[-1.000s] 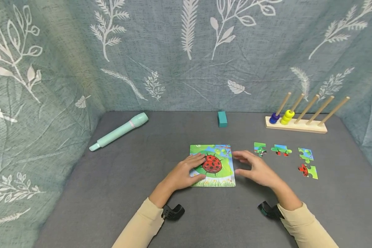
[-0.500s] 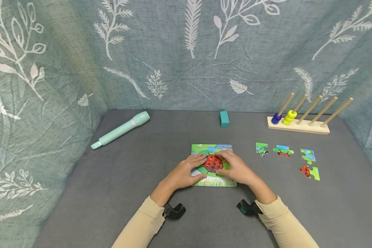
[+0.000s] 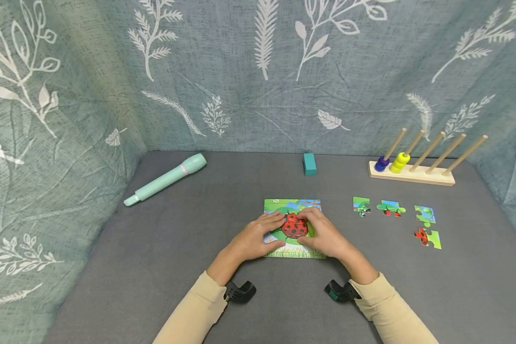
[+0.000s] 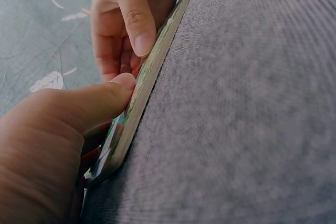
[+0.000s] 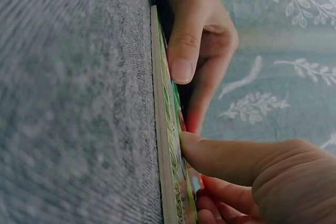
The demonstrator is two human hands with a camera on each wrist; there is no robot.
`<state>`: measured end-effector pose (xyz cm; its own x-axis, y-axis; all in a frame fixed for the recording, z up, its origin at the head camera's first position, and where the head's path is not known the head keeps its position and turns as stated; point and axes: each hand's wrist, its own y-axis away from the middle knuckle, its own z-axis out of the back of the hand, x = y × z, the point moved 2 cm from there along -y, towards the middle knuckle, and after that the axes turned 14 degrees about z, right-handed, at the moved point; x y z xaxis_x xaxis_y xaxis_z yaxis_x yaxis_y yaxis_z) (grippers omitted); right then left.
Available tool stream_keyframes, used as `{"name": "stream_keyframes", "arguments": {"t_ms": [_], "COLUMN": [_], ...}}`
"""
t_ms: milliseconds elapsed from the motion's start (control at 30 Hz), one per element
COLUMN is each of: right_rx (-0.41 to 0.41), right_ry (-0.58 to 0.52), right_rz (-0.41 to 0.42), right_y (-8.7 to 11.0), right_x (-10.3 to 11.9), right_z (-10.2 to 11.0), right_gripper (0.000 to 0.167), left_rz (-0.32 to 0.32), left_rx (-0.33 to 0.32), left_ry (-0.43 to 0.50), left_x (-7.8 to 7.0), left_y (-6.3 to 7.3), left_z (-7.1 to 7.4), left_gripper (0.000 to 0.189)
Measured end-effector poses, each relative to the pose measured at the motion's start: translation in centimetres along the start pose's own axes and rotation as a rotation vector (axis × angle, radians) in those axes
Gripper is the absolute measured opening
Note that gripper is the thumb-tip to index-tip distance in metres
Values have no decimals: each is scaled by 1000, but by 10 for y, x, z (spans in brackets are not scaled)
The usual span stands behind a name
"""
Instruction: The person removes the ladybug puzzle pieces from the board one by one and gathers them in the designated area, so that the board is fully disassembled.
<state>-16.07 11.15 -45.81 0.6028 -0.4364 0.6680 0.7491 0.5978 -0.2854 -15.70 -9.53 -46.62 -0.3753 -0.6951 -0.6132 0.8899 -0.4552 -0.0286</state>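
A square ladybug puzzle board (image 3: pixel 292 252) lies flat on the grey table in front of me. My left hand (image 3: pixel 256 239) rests over its left part, thumb and fingers spread apart. Over the right part is my right hand (image 3: pixel 327 235), with its fingertips and thumb touching the picture on either side of the red ladybug (image 3: pixel 295 226). Seen from the left wrist, both thumbs press near the board's front edge (image 4: pixel 149 77). The right wrist view has the right thumb (image 5: pixel 220 156) on the picture, with the fingers bent loosely beyond it. Both palms hide parts of the board.
Several loose puzzle pieces lie to the right, among them a green-cornered one (image 3: pixel 361 205) and one with a red ladybug part (image 3: pixel 428 238). Behind stand a teal block (image 3: pixel 309 164) and a wooden peg stand with beads (image 3: pixel 413 174). A mint-coloured tube (image 3: pixel 165 180) lies back left.
My right hand has moved left from beside the board onto its right part, then settled there. The left hand has stayed in place on the board.
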Motion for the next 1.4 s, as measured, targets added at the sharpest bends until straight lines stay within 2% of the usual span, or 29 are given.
{"name": "stream_keyframes", "arguments": {"t_ms": [200, 433, 800, 1067, 1267, 1400], "right_rx": [-33, -78, -106, -104, -59, -73], "right_ry": [-41, -6, 23, 46, 35, 40], "right_rz": [-20, -48, -14, -9, -69, -87], "right_y": [0, -1, 0, 2, 13, 23], "right_x": [-1, 2, 1, 2, -2, -7], "right_z": [-2, -3, -1, 16, 33, 47], "right_gripper": [48, 43, 40, 37, 41, 42], "left_rz": [0, 0, -4, 3, -3, -2], "left_rx": [5, 11, 3, 15, 20, 22], "left_ry": [-21, -17, -12, -2, -5, 2], "left_x": [1, 2, 3, 2, 2, 3], "left_y": [1, 1, 1, 1, 0, 0], "left_z": [1, 2, 1, -1, -1, -1], "left_gripper": [61, 62, 62, 62, 62, 62]}}
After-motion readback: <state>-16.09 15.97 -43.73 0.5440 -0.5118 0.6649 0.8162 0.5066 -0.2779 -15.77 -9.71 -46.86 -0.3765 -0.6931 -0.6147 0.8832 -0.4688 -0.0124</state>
